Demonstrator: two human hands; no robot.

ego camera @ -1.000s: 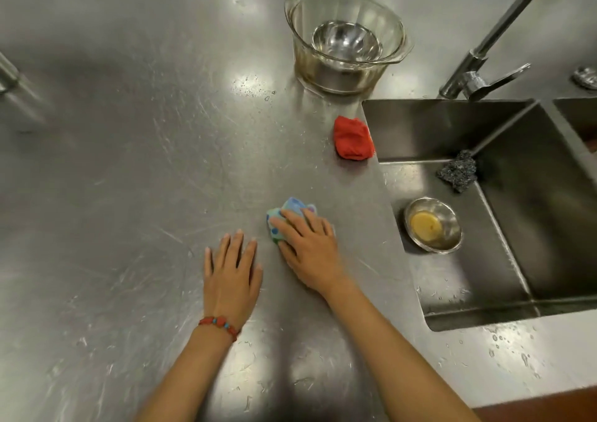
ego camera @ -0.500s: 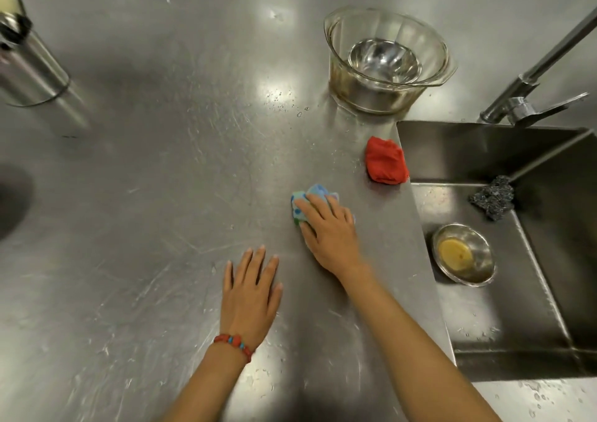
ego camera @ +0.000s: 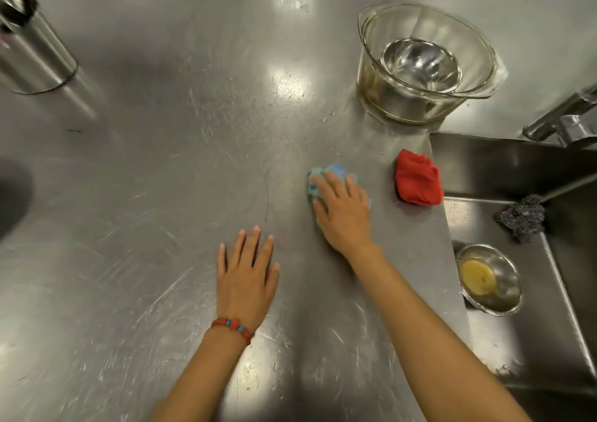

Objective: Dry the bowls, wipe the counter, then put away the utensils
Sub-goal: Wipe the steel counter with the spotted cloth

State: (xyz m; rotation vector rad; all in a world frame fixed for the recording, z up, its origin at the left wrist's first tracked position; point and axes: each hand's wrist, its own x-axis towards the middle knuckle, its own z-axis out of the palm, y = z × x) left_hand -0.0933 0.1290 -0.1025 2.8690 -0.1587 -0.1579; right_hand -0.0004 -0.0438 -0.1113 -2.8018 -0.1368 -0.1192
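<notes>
The right hand lies flat with fingers straight on a blue-green cloth, pressing it on the steel counter. The left hand rests palm down, fingers spread, on the counter beside it. A crumpled red cloth lies near the sink edge. Behind it, a glass bowl holds 1 steel bowl. In the sink are a small steel bowl and a steel scourer.

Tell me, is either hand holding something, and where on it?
The right hand presses a blue cloth onto the counter, fingers spread over its top. The left hand rests flat on the counter, holding nothing.
</notes>
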